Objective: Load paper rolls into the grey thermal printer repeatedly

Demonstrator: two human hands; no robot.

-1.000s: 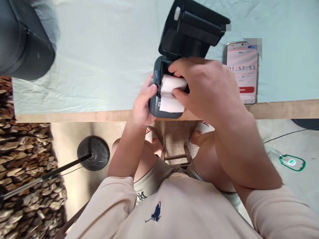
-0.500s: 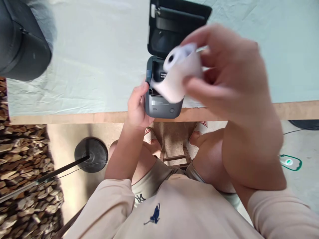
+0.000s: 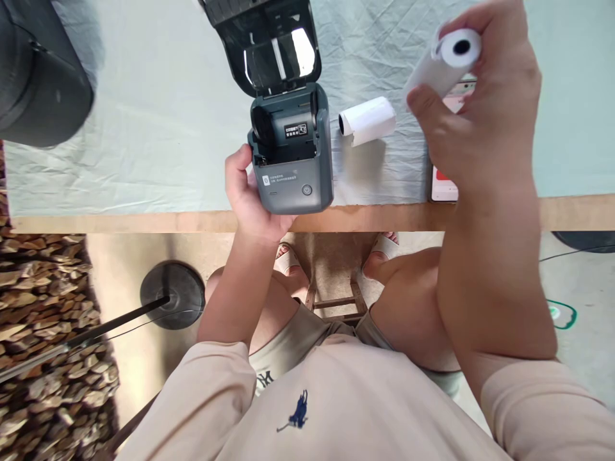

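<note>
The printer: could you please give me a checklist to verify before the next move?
1. Lid of the printer open: ok.
2. Paper bay free of any roll: ok.
3. Left hand supporting the printer: ok.
4. Right hand holding a roll: ok.
5. Only one roll out: not ok, a second roll is to the right of the printer.
6. Power off: cannot tell; the button shows no clear sign.
</note>
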